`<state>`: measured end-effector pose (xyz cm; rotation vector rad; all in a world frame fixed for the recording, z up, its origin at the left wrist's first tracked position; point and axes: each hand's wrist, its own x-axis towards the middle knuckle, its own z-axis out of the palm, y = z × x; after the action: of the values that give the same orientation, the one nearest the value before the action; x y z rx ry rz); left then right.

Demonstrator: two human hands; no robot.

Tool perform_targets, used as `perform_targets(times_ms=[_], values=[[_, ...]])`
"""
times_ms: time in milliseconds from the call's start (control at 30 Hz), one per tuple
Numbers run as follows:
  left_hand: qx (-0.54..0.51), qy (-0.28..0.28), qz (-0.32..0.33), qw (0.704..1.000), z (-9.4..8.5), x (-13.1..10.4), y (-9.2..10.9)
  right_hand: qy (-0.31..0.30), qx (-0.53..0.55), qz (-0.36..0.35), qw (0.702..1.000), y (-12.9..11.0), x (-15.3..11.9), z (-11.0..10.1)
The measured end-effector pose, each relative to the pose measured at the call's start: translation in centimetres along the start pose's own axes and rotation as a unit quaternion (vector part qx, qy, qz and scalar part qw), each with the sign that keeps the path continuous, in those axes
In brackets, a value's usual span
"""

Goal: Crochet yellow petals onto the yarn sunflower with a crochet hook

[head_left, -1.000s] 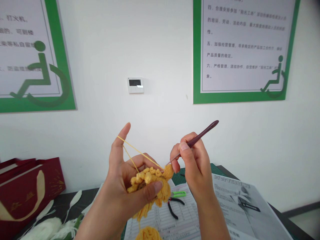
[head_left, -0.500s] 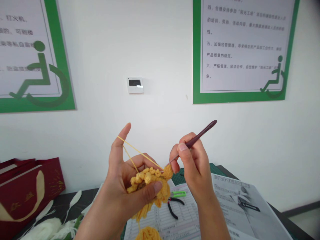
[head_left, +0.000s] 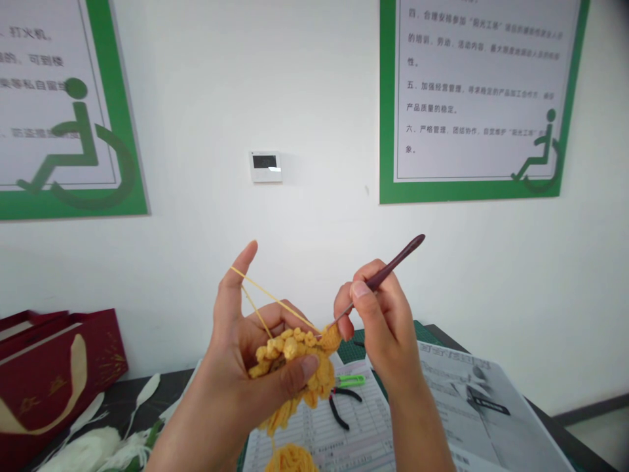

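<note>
My left hand (head_left: 250, 357) pinches a bumpy yellow crochet piece (head_left: 295, 351) between thumb and fingers. Its index finger points up, with a strand of yellow yarn (head_left: 273, 297) looped over it and running down to the work. In my right hand (head_left: 381, 314) is a crochet hook (head_left: 400, 259) with a dark purple handle, gripped like a pencil. The hook's metal tip sits at the upper right edge of the piece, where the stitches partly hide it. Below, a ball of yellow yarn (head_left: 292, 459) shows at the bottom edge of the view.
Black-handled pliers (head_left: 341, 410) and a light green cutter (head_left: 351, 380) lie on printed sheets (head_left: 363, 442) over a green cutting mat (head_left: 351, 354). A booklet (head_left: 484, 400) lies at right. White yarn (head_left: 88, 451) and a dark red gift bag (head_left: 59, 373) are at left.
The view has shifted very slightly. Both hands, the hook and the yellow piece keep nearly the same position.
</note>
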<state>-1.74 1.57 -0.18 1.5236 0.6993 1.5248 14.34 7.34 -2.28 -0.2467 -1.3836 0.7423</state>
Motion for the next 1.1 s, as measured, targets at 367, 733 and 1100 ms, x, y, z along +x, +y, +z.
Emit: perform_targets(times_ms=[367, 733, 1100], values=[[0.006, 0.006, 0.000, 1.000, 0.0, 0.0, 0.0, -0.005, 0.004, -0.018, 1.000, 0.4, -0.1, -0.1], [0.016, 0.002, 0.004, 1.000, 0.0, -0.1, 0.2, -0.018, 0.074, -0.001, 0.997, 1.0, 0.6, 0.0], [0.016, -0.001, 0.005, 1.000, -0.6, -0.1, 0.0, -0.091, 0.151, 0.005, 0.984, 1.1, 0.7, 0.0]])
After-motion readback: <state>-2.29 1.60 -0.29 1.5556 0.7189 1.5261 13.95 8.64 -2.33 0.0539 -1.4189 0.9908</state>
